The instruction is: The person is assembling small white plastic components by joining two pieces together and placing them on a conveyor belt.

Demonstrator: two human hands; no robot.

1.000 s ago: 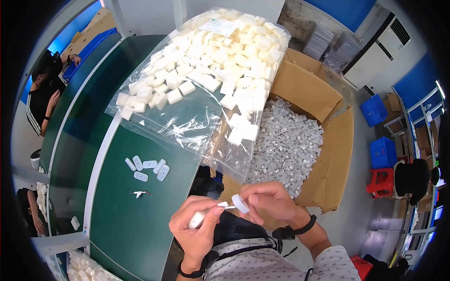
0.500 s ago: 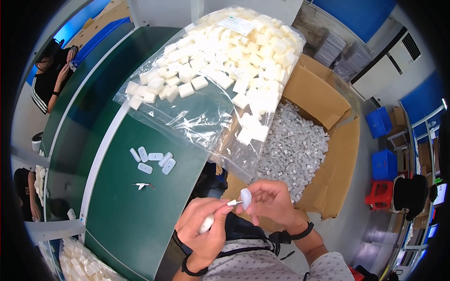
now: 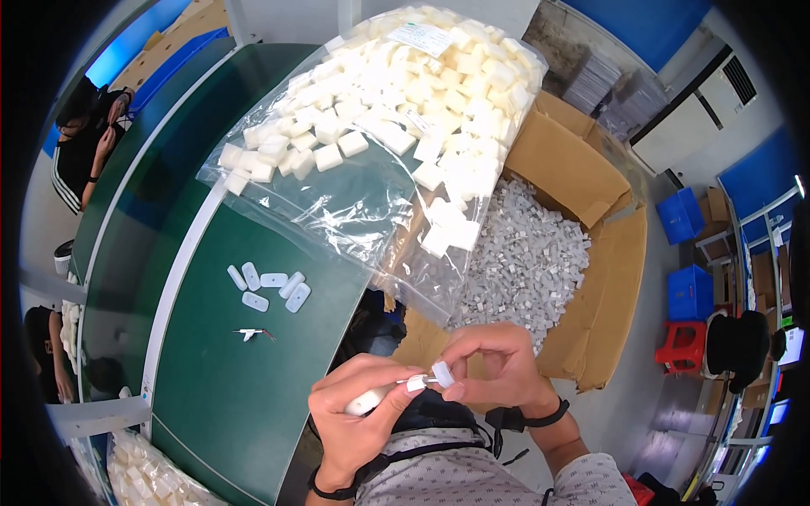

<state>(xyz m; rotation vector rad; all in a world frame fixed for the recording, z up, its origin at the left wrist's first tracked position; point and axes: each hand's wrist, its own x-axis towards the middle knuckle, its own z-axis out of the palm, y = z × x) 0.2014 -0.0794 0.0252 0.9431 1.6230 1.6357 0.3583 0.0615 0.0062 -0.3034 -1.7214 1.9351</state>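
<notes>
My left hand (image 3: 346, 417) pinches a small white part (image 3: 416, 384) with a thin metal pin between thumb and forefinger. A rounded white piece (image 3: 365, 401) is also tucked in its curled fingers. My right hand (image 3: 506, 363) grips a pale oblong cap (image 3: 442, 374) by its edge, thumb and forefinger closed on it. The pin points at the cap and seems to meet it; whether it enters is too small to tell. On the green table (image 3: 228, 413) to the left lie several pale oblong caps (image 3: 273, 280) and a small white part with short wires (image 3: 248, 334).
A large clear bag (image 3: 337, 211) of cream foam blocks covers the table's far right. Beside it stands an open carton (image 3: 612, 312) full of small whitish parts. Another foam bag (image 3: 152, 472) is at lower left. A co-worker (image 3: 80, 152) sits at far left; a red stool (image 3: 682, 346) stands right.
My right hand has turned the cap, so it now shows more edge-on. The left hand has shifted slightly left, its white pieces tilted flatter. The whole view has moved a little.
</notes>
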